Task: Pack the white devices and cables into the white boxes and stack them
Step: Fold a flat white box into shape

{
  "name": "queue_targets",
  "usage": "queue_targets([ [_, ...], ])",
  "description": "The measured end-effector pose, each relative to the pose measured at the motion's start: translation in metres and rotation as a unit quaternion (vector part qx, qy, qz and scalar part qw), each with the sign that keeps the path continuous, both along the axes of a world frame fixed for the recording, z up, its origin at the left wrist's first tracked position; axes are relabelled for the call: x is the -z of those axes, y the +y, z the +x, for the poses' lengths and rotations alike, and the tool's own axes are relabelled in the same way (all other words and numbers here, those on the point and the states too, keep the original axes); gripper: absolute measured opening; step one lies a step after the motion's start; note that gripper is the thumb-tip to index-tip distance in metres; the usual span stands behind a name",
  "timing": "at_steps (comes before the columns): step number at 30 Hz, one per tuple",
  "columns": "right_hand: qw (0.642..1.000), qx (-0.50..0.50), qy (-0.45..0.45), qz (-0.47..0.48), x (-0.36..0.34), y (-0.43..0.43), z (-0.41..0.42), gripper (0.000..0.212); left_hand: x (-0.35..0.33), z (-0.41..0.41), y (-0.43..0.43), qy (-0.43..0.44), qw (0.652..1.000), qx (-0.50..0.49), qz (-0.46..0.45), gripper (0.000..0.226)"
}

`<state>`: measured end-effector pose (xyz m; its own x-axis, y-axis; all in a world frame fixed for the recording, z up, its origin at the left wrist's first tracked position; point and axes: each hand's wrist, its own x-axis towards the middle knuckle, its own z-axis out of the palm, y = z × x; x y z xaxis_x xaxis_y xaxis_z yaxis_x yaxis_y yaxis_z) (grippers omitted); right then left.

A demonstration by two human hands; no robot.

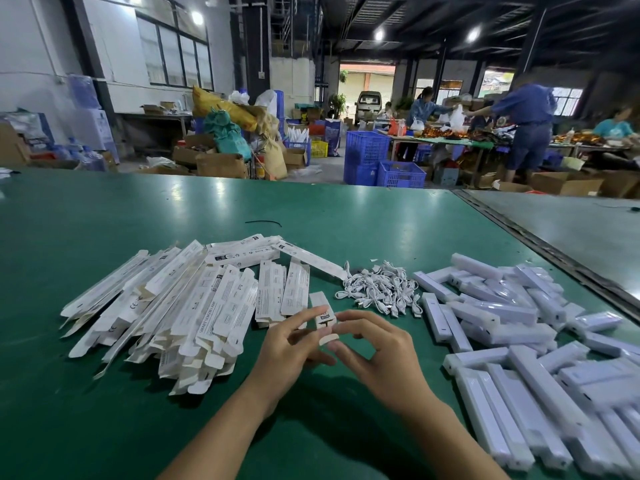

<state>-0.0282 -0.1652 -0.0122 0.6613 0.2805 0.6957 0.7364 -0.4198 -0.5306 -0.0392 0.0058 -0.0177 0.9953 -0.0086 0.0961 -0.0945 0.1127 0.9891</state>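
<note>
Left hand (pixel 291 341) and right hand (pixel 377 348), meeting low over the green counter (pixel 138 209). Each grip pinches, at the fingertips, one white box (pixel 325 318) held end-on with its end flap open. The task appears to be at an early stage: flat boxes (pixel 166 306) lie heaped to the left, coiled cables (pixel 381 289) sit tangled just beyond the hands, and devices (pixel 502 327) are piled loose to the right. No finished stack is visible. The held box is slim and printed; its contents are hidden.
</note>
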Motion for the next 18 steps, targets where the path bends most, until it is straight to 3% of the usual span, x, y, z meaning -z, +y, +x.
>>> queue_targets([
  [4, 1.0, 0.026, 0.006, -0.001, 0.0009, 0.0029, -0.0005, 0.027, -0.0005, -0.0003, -0.0025, 0.018, 0.999, 0.027, -0.012, 0.046],
  [9, 0.998, 0.034, -0.048, -0.003, 0.0012, 0.0013, 0.0027, 0.018, 0.0009, 0.0, -0.0026, 0.022, 0.998, 0.061, -0.027, 0.045],
  [18, 1.0, 0.011, -0.014, 0.02, 0.0033, -0.0013, 0.0056, 0.014, 0.0084, 0.0052, -0.0005, 0.009, 0.999, 0.024, -0.027, 0.043],
])
